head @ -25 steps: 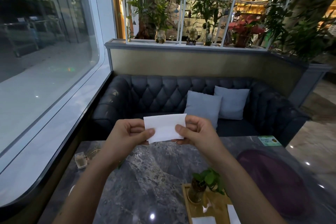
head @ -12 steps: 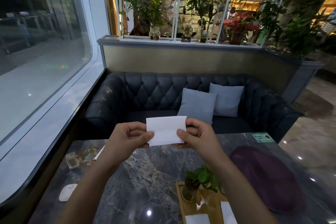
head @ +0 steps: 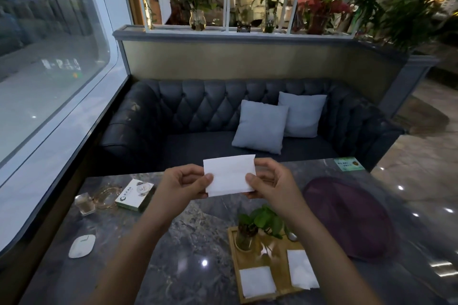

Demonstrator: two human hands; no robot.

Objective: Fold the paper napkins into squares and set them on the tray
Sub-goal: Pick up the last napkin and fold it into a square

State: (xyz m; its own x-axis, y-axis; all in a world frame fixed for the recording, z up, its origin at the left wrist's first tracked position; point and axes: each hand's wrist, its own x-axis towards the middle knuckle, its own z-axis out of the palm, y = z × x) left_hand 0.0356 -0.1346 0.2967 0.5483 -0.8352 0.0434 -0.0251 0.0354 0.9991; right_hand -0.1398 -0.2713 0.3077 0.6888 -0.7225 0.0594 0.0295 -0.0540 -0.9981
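Two folded napkins [head: 257, 281] already on tray [head: 266, 252]. Both hands [head: 182, 187] pinch a third napkin [head: 229, 176] by its ends, a half-folded rectangle. Final fold and placement left.

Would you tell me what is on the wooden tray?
A folded napkin, a second napkin and a plant in a glass vase; the right forearm hides part of the tray.

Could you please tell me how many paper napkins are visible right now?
3. One napkin is pinched between the left hand and right hand above the table; the near-left napkin and near-right napkin lie on the wooden tray. The right arm may hide more.
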